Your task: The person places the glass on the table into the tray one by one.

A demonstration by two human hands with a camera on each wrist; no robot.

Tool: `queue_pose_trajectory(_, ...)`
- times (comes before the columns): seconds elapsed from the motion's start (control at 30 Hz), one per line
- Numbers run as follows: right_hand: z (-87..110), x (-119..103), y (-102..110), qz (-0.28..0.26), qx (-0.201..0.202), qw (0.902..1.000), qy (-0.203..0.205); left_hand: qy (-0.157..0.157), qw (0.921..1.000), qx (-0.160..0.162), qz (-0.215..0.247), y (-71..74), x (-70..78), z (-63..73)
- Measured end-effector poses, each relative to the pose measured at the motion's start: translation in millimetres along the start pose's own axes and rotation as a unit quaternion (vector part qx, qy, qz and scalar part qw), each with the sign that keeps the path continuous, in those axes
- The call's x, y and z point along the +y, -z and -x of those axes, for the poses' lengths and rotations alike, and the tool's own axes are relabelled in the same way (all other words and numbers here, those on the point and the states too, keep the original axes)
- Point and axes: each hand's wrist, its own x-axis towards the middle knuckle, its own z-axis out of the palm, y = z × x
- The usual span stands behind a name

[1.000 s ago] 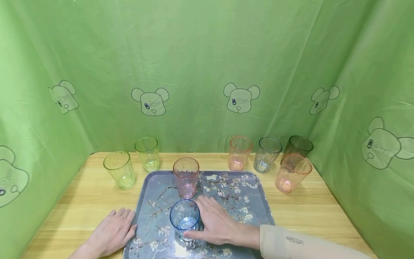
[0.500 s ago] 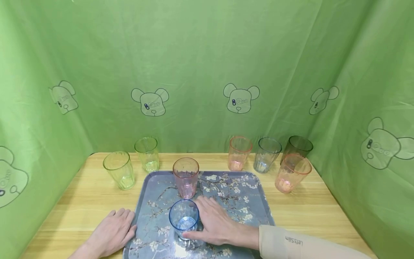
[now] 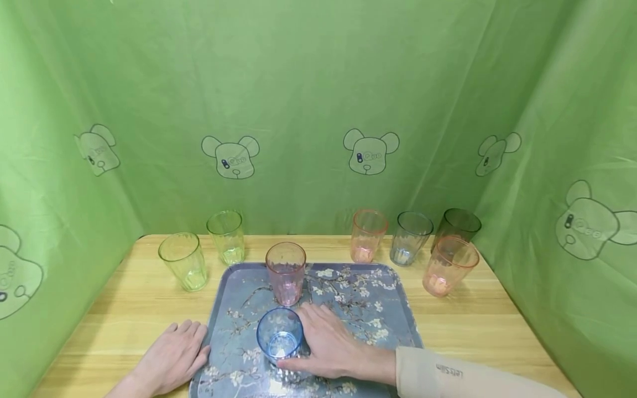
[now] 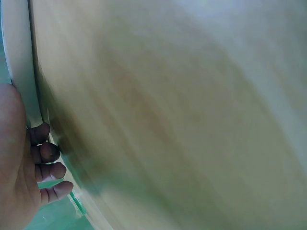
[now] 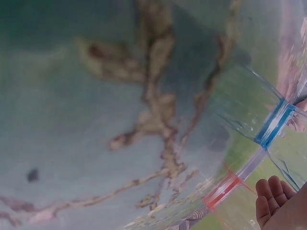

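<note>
On the patterned tray (image 3: 239, 326), a clear blue glass (image 3: 280, 334) stands upright near the front. My right hand (image 3: 330, 342) holds it from the right, thumb at its near side and fingers behind it; the fingertips are partly hidden in the head view. From the right wrist, the blue rim of the glass shows between thumb and curved fingers (image 5: 273, 194). Just behind it stands a pink glass (image 3: 286, 275), also on the tray. My left hand (image 3: 171, 354) rests on the table beside the tray's left edge, fingers loosely bent and holding nothing.
Two green glasses (image 3: 186, 262) stand on the wooden table (image 3: 463, 315) at the back left. At the back right are two orange-pink glasses (image 3: 448, 268), a grey-blue glass (image 3: 409, 240) and a dark glass (image 3: 460, 224). Green curtains (image 3: 318, 110) enclose the back and sides.
The blue glass has shifted slightly left on the tray, and my right hand has moved along with it. My left hand and the other glasses stay where they were.
</note>
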Motion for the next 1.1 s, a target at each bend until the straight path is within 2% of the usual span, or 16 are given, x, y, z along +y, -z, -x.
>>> queue_pose_trajectory(0.47,0.8,1.5,2.4,-0.001,0.005,0.9999,0.01,0.004,1.0,-0.006,-0.001,1.2,1.4,-0.4)
queue_pose_trajectory(0.8,5.7,0.2,14.1,-0.019,0.001,0.9998,-0.007,-0.003,1.0,-0.004,0.004,1.4,0.2,0.5)
queue_pose_trajectory(1.1,12.3,-0.5,30.2,-0.029,0.039,0.9988,-0.007,-0.004,1.0,-0.002,0.0,2.1,0.7,-0.3)
